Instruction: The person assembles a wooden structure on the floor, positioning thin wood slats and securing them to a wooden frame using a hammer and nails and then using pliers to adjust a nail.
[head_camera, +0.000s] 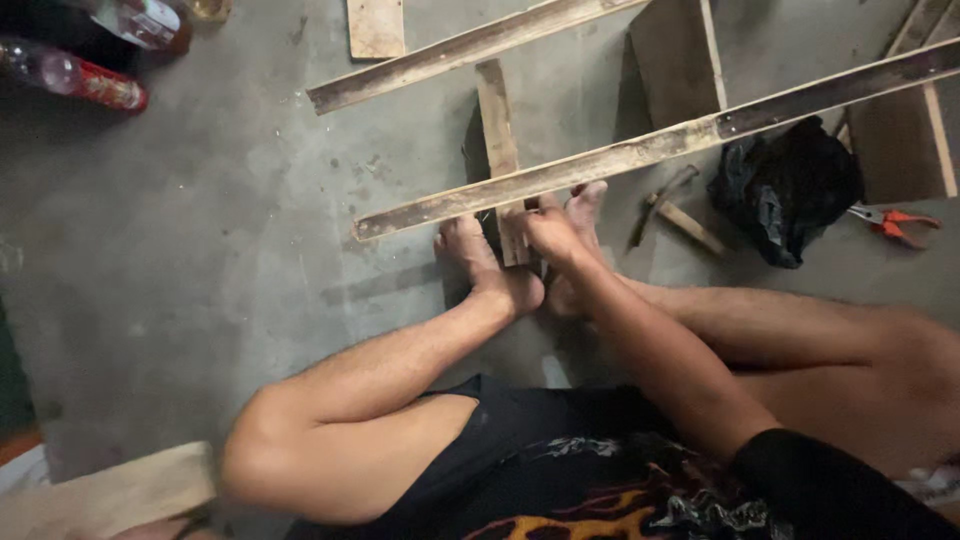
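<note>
Head view, right hand (548, 228) fingers gripping short wooden slat (500, 150), beneath long plank (650, 148)

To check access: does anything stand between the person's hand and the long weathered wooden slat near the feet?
Nothing visible does. The right hand touches the long weathered wooden slat at its lower edge, between the left foot and the right foot.

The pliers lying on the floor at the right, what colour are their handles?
The pliers have orange-red handles, seen in the head view.
</note>
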